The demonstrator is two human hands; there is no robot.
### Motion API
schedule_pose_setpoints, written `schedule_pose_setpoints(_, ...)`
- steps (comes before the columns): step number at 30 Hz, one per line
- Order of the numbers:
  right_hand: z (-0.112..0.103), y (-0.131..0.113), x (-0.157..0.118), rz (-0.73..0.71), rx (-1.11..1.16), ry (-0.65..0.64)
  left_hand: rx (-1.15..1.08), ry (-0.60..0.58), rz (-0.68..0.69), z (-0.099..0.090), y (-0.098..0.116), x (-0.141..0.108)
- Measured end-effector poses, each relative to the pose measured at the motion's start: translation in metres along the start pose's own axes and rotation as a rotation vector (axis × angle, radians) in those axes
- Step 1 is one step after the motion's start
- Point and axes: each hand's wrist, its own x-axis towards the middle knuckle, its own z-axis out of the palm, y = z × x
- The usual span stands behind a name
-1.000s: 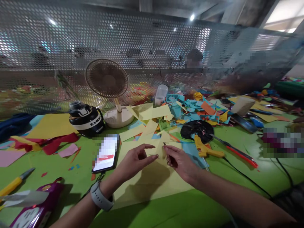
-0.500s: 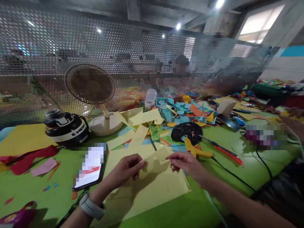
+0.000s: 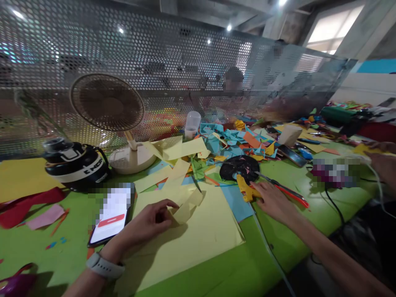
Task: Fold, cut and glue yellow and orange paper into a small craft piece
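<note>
Holding pale yellow paper piece, bent and angular, in left hand.

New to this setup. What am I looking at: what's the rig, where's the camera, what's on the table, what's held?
There is no robot: these are a person's bare hands. Every picture comes from one camera worn on the head, looking forward and down. The left hand holds a small folded piece of pale yellow paper above a larger yellow sheet. The right hand is at the handle of a yellow glue gun; how firmly it grips is unclear. Also on the green table: a phone, a fan, a black bottle and a heap of blue paper pieces.
</note>
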Motion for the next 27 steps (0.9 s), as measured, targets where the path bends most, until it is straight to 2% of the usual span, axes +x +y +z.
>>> schedule_pose_setpoints(5, 0.015, 0.007, 0.005, 0.01, 0.025, 0.129, 0.007, 0.014, -0.062, -0.001, 0.004, -0.002)
schedule_pose_setpoints(11, 0.033, 0.02, 0.004, -0.035, 0.093, 0.307, -0.067, 0.032, -0.041, 0.003, 0.004, -0.002)
schedule_pose_setpoints(17, 0.04, 0.018, 0.005, -0.061, 0.115, 0.344, 0.051, 0.049, 0.008, 0.005, 0.004, -0.003)
schedule_pose_setpoints(23, 0.039, 0.02, 0.01, 0.002, 0.434, 0.498, -0.195, 0.042, -0.048, 0.005, 0.005, -0.001)
schedule_pose_setpoints(27, 0.025, 0.019, 0.014, 0.155, 0.775, 0.533, -0.344, 0.075, 0.001, 0.005, -0.004, 0.002)
